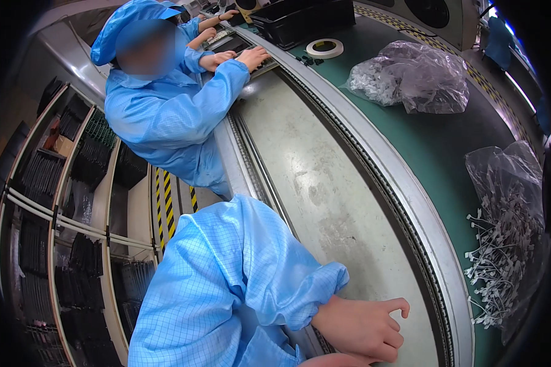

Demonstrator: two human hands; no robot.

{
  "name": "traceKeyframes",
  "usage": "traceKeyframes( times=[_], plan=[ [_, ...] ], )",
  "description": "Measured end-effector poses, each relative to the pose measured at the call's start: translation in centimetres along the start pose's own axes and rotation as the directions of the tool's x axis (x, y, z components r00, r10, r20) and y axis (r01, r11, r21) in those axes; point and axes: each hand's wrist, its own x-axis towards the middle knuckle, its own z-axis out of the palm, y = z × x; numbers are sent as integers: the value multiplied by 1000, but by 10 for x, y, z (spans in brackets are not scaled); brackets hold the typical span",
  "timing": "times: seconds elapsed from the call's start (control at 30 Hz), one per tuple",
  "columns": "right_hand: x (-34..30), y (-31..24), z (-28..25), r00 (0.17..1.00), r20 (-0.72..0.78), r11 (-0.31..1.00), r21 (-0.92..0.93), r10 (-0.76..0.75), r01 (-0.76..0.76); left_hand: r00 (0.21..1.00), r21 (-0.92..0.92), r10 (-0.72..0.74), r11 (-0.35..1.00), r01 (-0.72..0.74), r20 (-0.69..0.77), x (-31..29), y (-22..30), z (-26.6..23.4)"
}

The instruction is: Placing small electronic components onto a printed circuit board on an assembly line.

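My left hand reaches over the pale conveyor bed from a blue gridded sleeve. Its index finger sticks out, hooked; the other fingers curl downward, and whatever they might hold is hidden beneath them. A strip of bare skin, apparently my right hand, shows under it at the lower edge, its fingers out of sight. Farther up the line, a co-worker in a blue smock and cap has both hands over a flat frame-like piece on the conveyor.
Right of the conveyor rail, a green bench carries a bag of white connector cables, another clear bag, a tape roll and a black bin. Racks of dark trays stand at left. Another person's hands work beyond.
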Motion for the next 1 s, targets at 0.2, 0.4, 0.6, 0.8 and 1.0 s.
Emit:
traceKeyframes(
  times=[0.2,0.4,0.6,0.8,1.0],
  plan=[
    [33,89,-29,219,424,202,-86,-879,976,998,44,60,997,-59,-12,12,5,-6],
    [-2,-1,-2,982,79,970,159,171,-182,994,-43,35,998,-40,-100,2,-8,19],
    [18,7,-11,990,131,988,138,46,-64,998,-29,46,998,-47,-46,3,5,-2],
    [9,29,-6,839,152,853,65,-522,519,998,2,64,998,-64,-9,5,0,-2],
    [-16,5,0,994,-49,979,184,94,-84,997,45,80,996,-80,-5,7,0,1]
  ],
)
